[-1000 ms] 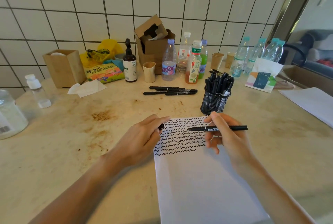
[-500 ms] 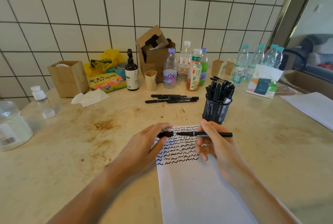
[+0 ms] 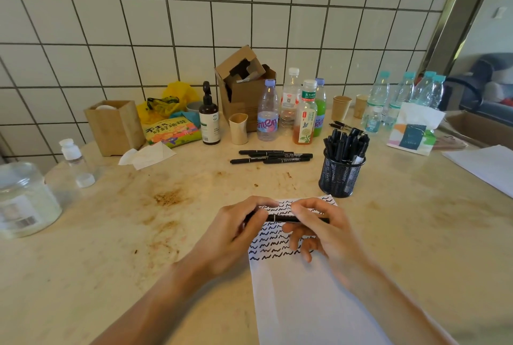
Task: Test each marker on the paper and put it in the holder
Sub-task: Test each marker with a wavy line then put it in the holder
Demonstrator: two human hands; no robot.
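My left hand (image 3: 236, 230) has just pushed the cap onto the marker (image 3: 280, 218) grasped in my right hand (image 3: 322, 229); next, the holder (image 3: 339, 178).

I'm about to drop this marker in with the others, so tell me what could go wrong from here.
1. The black mesh holder is already crowded with markers, so forcing in the black marker held by both hands, left hand and right hand, might tip it.
2. The holder stands at the corner of the white squiggle-marked paper; a loosely seated cap could let the tip smear it.
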